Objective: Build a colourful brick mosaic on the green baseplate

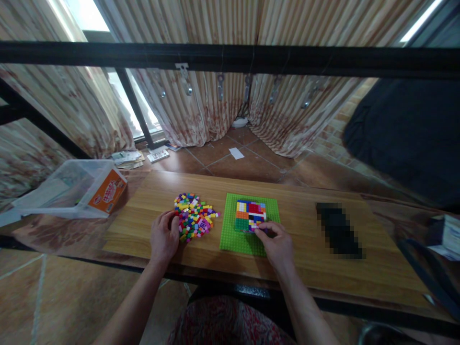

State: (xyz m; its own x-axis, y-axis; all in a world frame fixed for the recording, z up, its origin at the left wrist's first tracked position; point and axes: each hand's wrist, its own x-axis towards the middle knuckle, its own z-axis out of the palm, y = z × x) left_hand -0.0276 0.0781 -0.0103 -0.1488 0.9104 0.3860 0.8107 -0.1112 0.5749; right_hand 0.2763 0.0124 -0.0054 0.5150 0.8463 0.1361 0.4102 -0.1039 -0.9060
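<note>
Small toy bricks in many colours lie in a loose pile [196,218] on the wooden board. At the pile's left edge rests my left hand [165,237], its fingers curled in; what they hold, if anything, is hidden. To the right of the pile lies a green studded baseplate [230,239]. On it sits a square brick build [247,215] with a patchwork top of red, orange, yellow, white, blue and green. My right hand [279,244] has thumb and forefinger pinched at the build's near right corner, touching it. Whatever is between those fingertips is too small to make out.
A clear plastic box [79,191] with an orange label stands at the far left. A dark pixelated object [339,230] lies right of the baseplate on the wooden board [302,268]. A black metal bar [230,57] with hanging hooks crosses in front of striped curtains [215,105].
</note>
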